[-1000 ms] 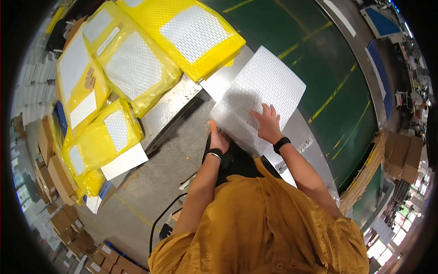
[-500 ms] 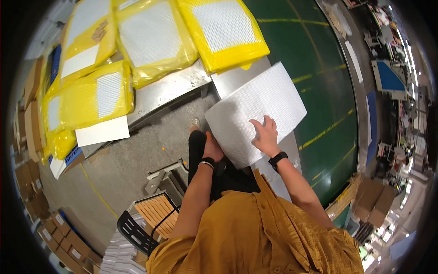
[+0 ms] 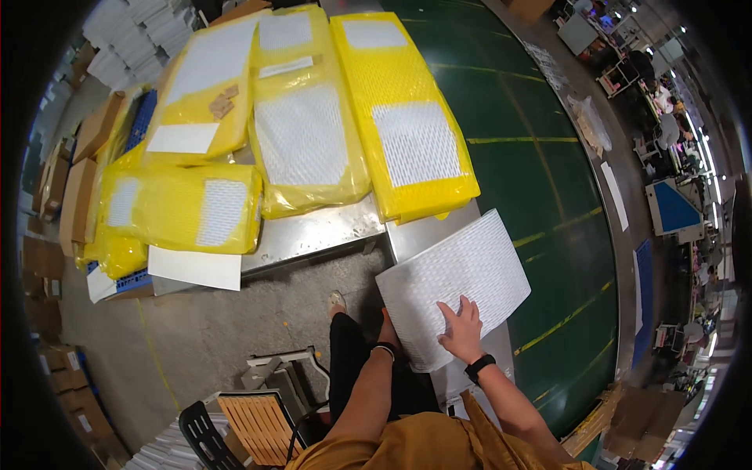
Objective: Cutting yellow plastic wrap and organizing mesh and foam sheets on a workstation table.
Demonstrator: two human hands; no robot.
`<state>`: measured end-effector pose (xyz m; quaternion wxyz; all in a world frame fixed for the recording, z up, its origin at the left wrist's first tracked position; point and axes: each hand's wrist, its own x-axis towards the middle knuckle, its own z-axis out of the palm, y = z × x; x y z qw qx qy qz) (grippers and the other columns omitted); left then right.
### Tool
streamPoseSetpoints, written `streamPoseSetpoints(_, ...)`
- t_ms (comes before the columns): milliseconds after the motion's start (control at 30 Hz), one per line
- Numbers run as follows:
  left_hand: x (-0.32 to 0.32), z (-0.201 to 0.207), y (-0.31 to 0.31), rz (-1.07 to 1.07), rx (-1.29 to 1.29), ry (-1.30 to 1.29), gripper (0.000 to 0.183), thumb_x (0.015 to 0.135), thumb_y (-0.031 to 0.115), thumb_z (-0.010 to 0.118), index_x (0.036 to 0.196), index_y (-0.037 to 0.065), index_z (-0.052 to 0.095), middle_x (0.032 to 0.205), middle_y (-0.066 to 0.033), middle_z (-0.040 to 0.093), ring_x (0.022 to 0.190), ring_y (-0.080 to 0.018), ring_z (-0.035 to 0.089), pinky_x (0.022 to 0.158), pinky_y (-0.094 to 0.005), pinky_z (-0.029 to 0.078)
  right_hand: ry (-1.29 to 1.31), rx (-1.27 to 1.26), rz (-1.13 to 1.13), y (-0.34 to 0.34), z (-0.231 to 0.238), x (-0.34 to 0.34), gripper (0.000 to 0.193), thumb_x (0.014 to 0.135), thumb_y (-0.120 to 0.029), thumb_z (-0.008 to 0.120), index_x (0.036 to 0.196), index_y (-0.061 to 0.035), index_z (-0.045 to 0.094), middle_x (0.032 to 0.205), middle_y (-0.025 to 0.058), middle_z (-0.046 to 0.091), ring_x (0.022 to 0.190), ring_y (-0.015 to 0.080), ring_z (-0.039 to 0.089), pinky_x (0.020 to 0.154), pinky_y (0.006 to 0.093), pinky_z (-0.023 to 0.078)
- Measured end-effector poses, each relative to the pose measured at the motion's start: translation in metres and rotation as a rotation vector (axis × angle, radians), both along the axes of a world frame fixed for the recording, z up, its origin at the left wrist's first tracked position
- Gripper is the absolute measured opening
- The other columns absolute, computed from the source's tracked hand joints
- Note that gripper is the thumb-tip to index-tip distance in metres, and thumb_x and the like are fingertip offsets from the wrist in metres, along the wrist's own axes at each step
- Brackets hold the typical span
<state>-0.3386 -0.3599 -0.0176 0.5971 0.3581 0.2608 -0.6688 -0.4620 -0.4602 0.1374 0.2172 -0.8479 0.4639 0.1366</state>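
Note:
A white block with a dimpled surface (image 3: 470,274), like a thick pad or a stack of sheets, lies at an angle over the metal table edge in front of me. My left hand (image 3: 389,330) holds its near left edge; the fingers are mostly hidden by the block. On the top face rests my right hand (image 3: 464,329), thumb and fingers spread apart. Just beyond the block is a long yellow package (image 3: 403,94) with white patterned areas. A second yellow package (image 3: 305,133) lies to its left.
A green conveyor belt (image 3: 548,196) with yellow lines runs along the right. Further yellow packages (image 3: 168,205) and a white sheet (image 3: 196,266) lie on the metal table at left. Beside my legs stand a slatted wooden seat (image 3: 254,423) and a metal frame (image 3: 290,372). Cardboard boxes (image 3: 78,207) line the far left.
The view has tilted up, so everything sits lower in it and more of the far table shows. Both hands remain at the white block, which appears flatter, its side face less visible.

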Motion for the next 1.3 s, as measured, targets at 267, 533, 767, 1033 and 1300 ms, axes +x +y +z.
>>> streamPoseSetpoints(267, 0.027, 0.005, 0.028, 0.01, -0.18, 0.051, 0.097, 0.089, 0.081, 0.029, 0.151, 0.007, 0.036, 0.155, -0.0155, 0.038, 0.141, -0.0351, 0.036, 0.116, -0.0503, 0.027, -0.009, 0.022, 0.017, -0.002, 0.005, 0.011, 0.086, 0.065, -0.021, 0.082, 0.143, -0.0317, 0.047, 0.153, 0.0248, 0.023, 0.138, 0.0557, 0.022, 0.103, 0.0649, 0.034)
streamPoseSetpoints(533, 0.039, 0.048, 0.065, -0.038, -0.272, 0.192, 0.108, 0.078, 0.085, 0.046, 0.151, 0.005, 0.034, 0.154, -0.0156, 0.039, 0.142, -0.0361, 0.033, 0.118, -0.0515, 0.023, -0.002, 0.033, -0.01, 0.002, 0.004, 0.008, 0.085, 0.067, -0.018, 0.08, 0.143, -0.0327, 0.047, 0.154, 0.0248, 0.022, 0.139, 0.0563, 0.019, 0.101, 0.07, 0.031)
streamPoseSetpoints(767, 0.019, 0.066, 0.051, 0.116, -0.14, 0.161, 0.069, 0.091, 0.05, 0.066, 0.142, 0.007, 0.048, 0.136, -0.013, 0.058, 0.125, -0.0316, 0.053, 0.109, -0.0471, 0.041, -0.045, 0.032, -0.019, 0.004, 0.004, 0.01, 0.077, 0.071, -0.02, 0.077, 0.141, -0.0357, 0.049, 0.155, 0.0247, 0.021, 0.14, 0.0583, 0.016, 0.097, 0.0781, 0.028)
streamPoseSetpoints(1033, -0.002, 0.134, 0.013, -0.172, -0.185, -0.605, 0.052, 0.086, 0.012, 0.075, 0.132, 0.003, 0.055, 0.125, -0.0102, 0.063, 0.115, -0.023, 0.06, 0.093, -0.0353, 0.048, -0.045, -0.015, -0.002, 0.015, -0.016, -0.006, 0.081, 0.066, -0.032, 0.082, 0.14, -0.0397, 0.051, 0.159, 0.0239, 0.014, 0.143, 0.0578, 0.011, 0.099, 0.0787, 0.023)
streamPoseSetpoints(1300, -0.011, 0.1, 0.005, -0.217, 0.117, -1.245, 0.062, 0.073, -0.006, 0.073, 0.131, -0.006, 0.049, 0.125, -0.0184, 0.063, 0.115, -0.0298, 0.061, 0.099, -0.0373, 0.047, -0.619, -0.342, 0.087, -0.05, -0.089, -0.077, 0.052, 0.076, -0.033, 0.077, 0.123, -0.015, 0.064, 0.12, 0.0104, 0.065, 0.121, 0.0323, 0.057, 0.102, 0.0469, 0.045)
